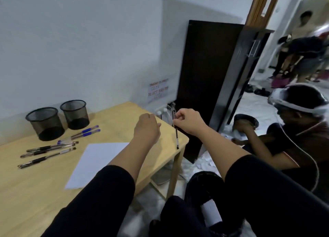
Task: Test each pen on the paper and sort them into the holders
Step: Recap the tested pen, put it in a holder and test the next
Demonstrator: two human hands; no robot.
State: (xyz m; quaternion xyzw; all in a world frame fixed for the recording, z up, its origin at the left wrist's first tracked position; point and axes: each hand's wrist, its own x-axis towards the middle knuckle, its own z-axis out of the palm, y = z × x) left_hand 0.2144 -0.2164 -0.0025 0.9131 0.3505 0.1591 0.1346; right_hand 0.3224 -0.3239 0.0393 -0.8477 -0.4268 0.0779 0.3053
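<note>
A wooden desk [110,119] holds paper [96,163] near its front edge; the right hand [187,121] pinches a black pen [176,137] above the right corner; the left hand [147,124] is curled, empty.

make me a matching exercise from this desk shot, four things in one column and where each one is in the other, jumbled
Things
1. black pen
2. sheet of white paper
3. two black mesh holders
4. blue-grip pens

Places
A. far left of the wooden table, near the wall
B. hanging down from the right hand, over the table's right edge
C. flat on the table, under the left forearm
D. lying on the table just in front of the holders

Pairs: 1-B, 2-C, 3-A, 4-D
</note>
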